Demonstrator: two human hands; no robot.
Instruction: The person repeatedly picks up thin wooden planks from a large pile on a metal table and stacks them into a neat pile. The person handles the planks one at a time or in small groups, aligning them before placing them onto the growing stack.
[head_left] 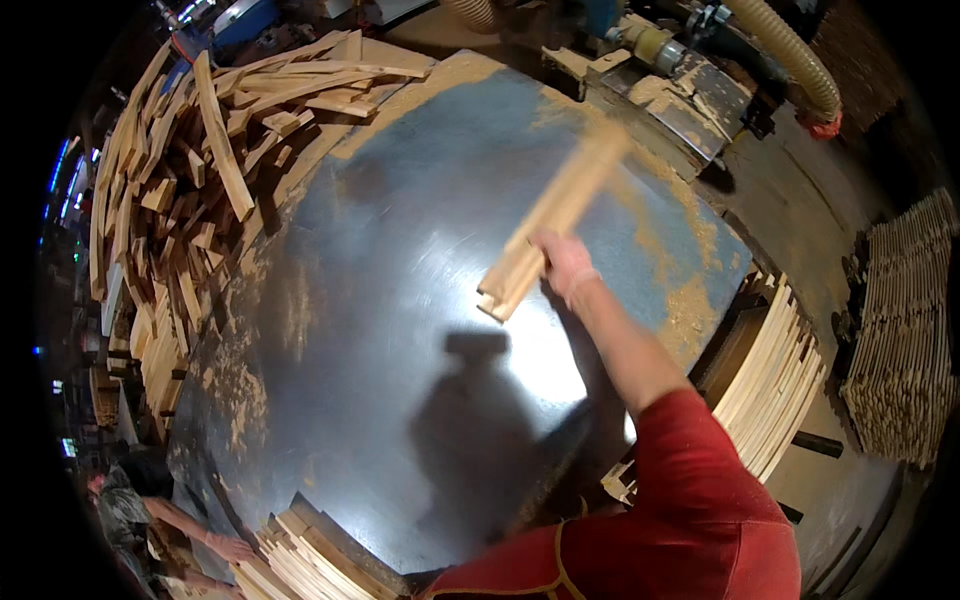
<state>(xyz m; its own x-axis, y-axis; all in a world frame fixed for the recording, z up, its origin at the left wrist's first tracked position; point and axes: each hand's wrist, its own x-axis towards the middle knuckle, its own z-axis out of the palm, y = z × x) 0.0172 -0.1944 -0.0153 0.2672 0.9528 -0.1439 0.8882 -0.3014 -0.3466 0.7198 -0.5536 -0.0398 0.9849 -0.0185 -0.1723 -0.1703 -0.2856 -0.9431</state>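
Over the metal tabletop (pixel 390 300) I hold a pale wooden board (pixel 548 228) in my right hand (pixel 565 265), its fingers closed round the long edge near the close end. The board slants from there toward the far right, and its far end is blurred. Its close end looks notched or grooved; whether it is one piece or two strips together I cannot tell. My right arm in a red sleeve reaches in from the lower right. My left hand is out of sight.
A big heap of wooden offcuts (pixel 225 150) covers the far left. Stacked strips (pixel 775 375) stand at the right edge, others (pixel 310 560) at the lower left beside a co-worker's hand (pixel 230 548). A machine (pixel 670 80) with a hose (pixel 790 50) stands far right. Sawdust (pixel 690 310) lies about.
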